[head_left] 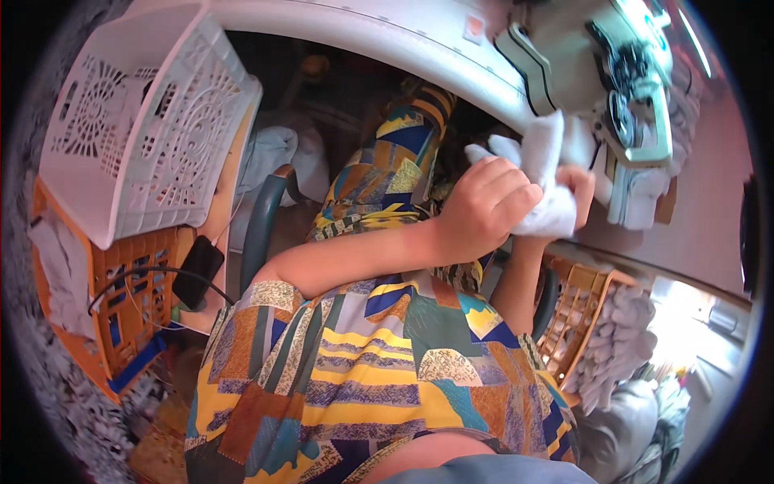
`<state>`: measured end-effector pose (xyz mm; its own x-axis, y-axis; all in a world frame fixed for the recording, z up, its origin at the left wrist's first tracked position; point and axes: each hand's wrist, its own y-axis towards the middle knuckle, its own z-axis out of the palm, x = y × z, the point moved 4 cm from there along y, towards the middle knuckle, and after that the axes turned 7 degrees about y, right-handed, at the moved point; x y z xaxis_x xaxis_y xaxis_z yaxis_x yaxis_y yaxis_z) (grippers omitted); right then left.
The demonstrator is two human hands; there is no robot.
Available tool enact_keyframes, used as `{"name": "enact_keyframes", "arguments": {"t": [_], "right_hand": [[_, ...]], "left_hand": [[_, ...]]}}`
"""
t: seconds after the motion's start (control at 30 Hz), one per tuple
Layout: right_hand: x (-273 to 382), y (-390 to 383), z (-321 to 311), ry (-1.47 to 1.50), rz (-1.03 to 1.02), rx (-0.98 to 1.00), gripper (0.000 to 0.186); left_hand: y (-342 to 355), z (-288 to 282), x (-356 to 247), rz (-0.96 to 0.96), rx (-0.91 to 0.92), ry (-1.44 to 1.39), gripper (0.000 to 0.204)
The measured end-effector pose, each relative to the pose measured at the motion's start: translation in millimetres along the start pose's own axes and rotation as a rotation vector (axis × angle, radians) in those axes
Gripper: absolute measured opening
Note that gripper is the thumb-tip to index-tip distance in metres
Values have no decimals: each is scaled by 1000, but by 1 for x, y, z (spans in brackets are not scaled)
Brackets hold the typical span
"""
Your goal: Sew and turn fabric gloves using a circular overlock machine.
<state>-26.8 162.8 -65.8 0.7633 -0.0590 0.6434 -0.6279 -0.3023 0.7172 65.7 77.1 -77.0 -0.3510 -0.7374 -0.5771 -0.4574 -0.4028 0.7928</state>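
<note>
In front of my body, at the right of centre, both hands hold white socks (542,149). My left hand (486,208) has its fingers curled in and closed on the near side of the soft fabric. Behind the socks, my right hand (577,192) grips their far side, with some of its fingers hidden by the cloth. One sock end stands upright between the hands, while other folded ends stick out above my left hand. A stack of folded pale socks (641,198) lies on the table to the right of my hands.
A white-green machine (645,121) stands on the white table (419,36). At left, a white plastic crate (133,161) sits above an orange crate (137,282), near a black device (199,270) with a cable. Another orange crate (576,310) and piled grey socks (617,347) lie right.
</note>
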Motion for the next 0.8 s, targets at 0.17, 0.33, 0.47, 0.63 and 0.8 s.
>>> {"name": "enact_keyframes", "arguments": {"t": [0.17,0.33,0.47,0.63,0.8], "right_hand": [[-8,-1,-3,244,315,3,34],[-24,-25,-24,545,506,265,48],[-22,-44,-22,1001,867,390,75],[-20,-32,-10,1226,812,278,106],[-20,-31,-2,1376,929,217,114]], "left_hand": [[-6,12,-5,102,89,115,21],[9,4,25,-87,363,22,23],[5,5,33,-484,614,-209,23],[6,17,38,-536,661,-407,21],[-13,21,42,-881,608,-518,31]]}}
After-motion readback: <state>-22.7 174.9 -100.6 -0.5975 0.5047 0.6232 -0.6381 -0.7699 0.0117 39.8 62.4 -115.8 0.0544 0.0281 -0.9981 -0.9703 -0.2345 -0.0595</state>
